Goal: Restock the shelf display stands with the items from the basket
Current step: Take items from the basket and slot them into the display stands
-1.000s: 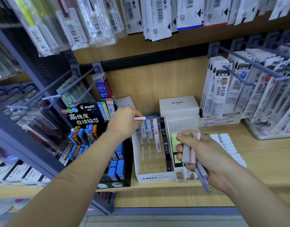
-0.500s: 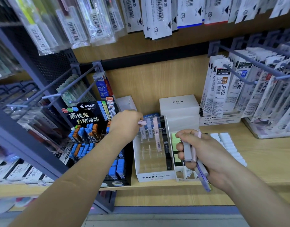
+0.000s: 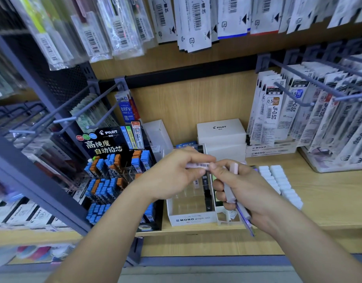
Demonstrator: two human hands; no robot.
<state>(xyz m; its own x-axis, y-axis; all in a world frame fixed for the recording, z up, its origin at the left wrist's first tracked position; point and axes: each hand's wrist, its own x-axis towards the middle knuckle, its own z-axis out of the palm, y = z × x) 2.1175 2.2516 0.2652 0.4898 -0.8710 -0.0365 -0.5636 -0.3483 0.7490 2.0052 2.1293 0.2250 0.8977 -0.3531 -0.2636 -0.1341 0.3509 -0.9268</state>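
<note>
A white MONO graph display stand (image 3: 193, 219) with clear slots sits on the wooden shelf, a few pencils standing along its right side. Above it my left hand (image 3: 172, 176) pinches a pink mechanical pencil (image 3: 196, 165) with a barcode sticker, held level. My right hand (image 3: 249, 190) grips a bundle of pastel pencils (image 3: 230, 190), pink, grey and purple, pointing down. Its thumb and forefinger touch the right end of the pink pencil. The basket is out of view.
A black Pilot lead display (image 3: 106, 144) with blue and orange cases stands left of the stand. White Pilot boxes (image 3: 221, 129) sit behind, a row of white erasers (image 3: 278, 180) to the right. Packs of refills (image 3: 278, 111) hang from hooks at right; bare hooks (image 3: 74, 117) jut out at left.
My left hand has pulled the pink pencil back from the stand's rear slots toward me and to the right. It now meets my right hand's fingertips; the right hand rose slightly.
</note>
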